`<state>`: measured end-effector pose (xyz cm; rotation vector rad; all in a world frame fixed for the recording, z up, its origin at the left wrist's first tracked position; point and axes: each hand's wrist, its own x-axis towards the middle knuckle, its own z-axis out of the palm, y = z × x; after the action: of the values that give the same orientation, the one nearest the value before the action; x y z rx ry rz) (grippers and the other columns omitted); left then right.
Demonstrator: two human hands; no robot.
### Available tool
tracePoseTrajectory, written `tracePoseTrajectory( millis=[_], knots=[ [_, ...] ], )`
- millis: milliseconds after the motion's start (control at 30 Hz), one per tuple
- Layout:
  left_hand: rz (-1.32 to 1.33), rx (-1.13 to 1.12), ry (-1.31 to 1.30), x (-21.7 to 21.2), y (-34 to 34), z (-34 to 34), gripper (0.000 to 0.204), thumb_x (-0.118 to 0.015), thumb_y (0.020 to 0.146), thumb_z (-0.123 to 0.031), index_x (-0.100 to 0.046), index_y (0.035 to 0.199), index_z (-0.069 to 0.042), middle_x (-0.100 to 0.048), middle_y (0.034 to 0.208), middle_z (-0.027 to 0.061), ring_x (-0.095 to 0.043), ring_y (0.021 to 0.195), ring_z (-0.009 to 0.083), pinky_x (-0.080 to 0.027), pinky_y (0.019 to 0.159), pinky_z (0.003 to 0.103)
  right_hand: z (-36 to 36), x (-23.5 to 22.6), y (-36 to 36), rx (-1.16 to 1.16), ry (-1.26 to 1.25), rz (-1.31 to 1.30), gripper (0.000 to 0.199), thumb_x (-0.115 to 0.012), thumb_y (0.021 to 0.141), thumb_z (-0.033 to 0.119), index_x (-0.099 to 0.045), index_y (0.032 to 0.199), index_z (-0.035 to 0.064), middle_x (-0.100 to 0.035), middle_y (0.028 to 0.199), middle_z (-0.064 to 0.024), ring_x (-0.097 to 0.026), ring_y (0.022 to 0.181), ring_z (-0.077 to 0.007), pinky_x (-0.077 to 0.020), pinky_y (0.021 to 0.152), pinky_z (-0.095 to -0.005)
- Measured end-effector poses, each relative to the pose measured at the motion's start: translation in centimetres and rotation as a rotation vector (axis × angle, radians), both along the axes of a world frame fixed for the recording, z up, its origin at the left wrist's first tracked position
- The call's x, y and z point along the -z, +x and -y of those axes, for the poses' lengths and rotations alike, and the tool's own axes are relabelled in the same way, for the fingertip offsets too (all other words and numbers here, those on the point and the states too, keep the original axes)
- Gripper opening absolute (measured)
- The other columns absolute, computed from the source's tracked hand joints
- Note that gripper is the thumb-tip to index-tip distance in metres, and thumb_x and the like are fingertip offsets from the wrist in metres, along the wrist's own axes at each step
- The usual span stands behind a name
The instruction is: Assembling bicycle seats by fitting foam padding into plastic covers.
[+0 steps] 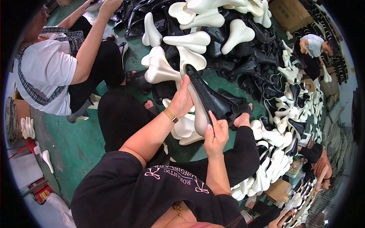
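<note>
A bicycle saddle with a pale foam pad (199, 114) and a black base (207, 95) is held tilted in front of me, narrow end away. My left hand (181, 99), with a gold watch (170, 115) on its wrist, grips the foam side near the narrow end, thumb up along the edge. At the wide end, the thumb and fingers of my right hand (216, 135) pinch the rim where foam meets base. Some fingers of both hands are hidden. White foam saddle pads (185, 125) lie below the held saddle, between my legs.
Loose white pads (238, 36) and black bases (251, 64) are heaped ahead and along the right. A co-worker in a white shirt (45, 76) sits close on the left. Two other people work at the right, near cardboard boxes (291, 15). The floor (57, 133) is green.
</note>
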<state>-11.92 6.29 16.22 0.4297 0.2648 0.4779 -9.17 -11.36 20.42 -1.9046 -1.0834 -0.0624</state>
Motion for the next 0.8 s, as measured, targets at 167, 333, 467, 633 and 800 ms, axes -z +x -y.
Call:
tracePoseTrajectory(
  millis=[167,333,467,633,800],
  knots=[
    [0.027,0.022,-0.003,-0.1,-0.1,0.0,0.062,-0.035,0.096,-0.056,-0.043,0.133,-0.006,-0.055,0.127,0.0079,-0.053,0.117,0.0206,-0.041,0.101,0.037,-0.1,0.1,0.1,-0.010,-0.013,0.014,0.039,-0.060,0.079,0.008,-0.066,0.116,0.0045,-0.044,0.072,-0.0061,-0.046,0.064,-0.0189,-0.0399,0.055,-0.0296],
    [0.032,0.056,-0.019,0.2,-0.3,0.1,0.063,-0.035,0.096,-0.056,-0.043,0.133,-0.006,-0.055,0.127,0.0086,-0.054,0.116,0.0211,-0.041,0.101,0.037,-0.2,-0.1,-0.1,-0.007,-0.049,0.021,0.038,-0.061,0.078,0.010,-0.066,0.115,0.0031,-0.045,0.072,-0.0065,-0.047,0.064,-0.0196,-0.0406,0.057,-0.0305],
    [0.006,0.113,-0.107,-0.6,0.0,0.8,0.059,-0.039,0.094,-0.059,-0.050,0.122,-0.008,-0.060,0.115,0.0069,-0.056,0.109,0.0197,-0.042,0.098,0.036,-0.7,-0.4,-0.4,-0.004,-0.063,0.079,0.038,-0.062,0.077,0.011,-0.066,0.113,0.0020,-0.047,0.071,-0.0071,-0.049,0.065,-0.0217,-0.0425,0.060,-0.0326],
    [-0.055,0.166,-0.213,-0.8,-0.4,2.1,0.054,-0.048,0.093,-0.053,-0.051,0.120,-0.006,-0.061,0.115,0.0096,-0.060,0.105,0.0231,-0.048,0.093,0.038,-3.1,0.2,-0.6,0.001,-0.074,0.200,0.034,-0.067,0.076,0.018,-0.068,0.107,0.0035,-0.046,0.071,-0.0053,-0.050,0.066,-0.0230,-0.0436,0.057,-0.0346],
    [-0.198,0.083,-0.067,-0.9,-0.4,2.6,0.040,-0.059,0.092,-0.036,-0.055,0.119,-0.007,-0.064,0.111,0.0096,-0.064,0.096,0.0221,-0.053,0.086,0.035,-3.1,-0.2,-0.6,-0.014,-0.098,0.203,0.032,-0.065,0.079,0.018,-0.068,0.107,0.0027,-0.046,0.070,-0.0057,-0.049,0.063,-0.0216,-0.0412,0.054,-0.0325]
  ],
)
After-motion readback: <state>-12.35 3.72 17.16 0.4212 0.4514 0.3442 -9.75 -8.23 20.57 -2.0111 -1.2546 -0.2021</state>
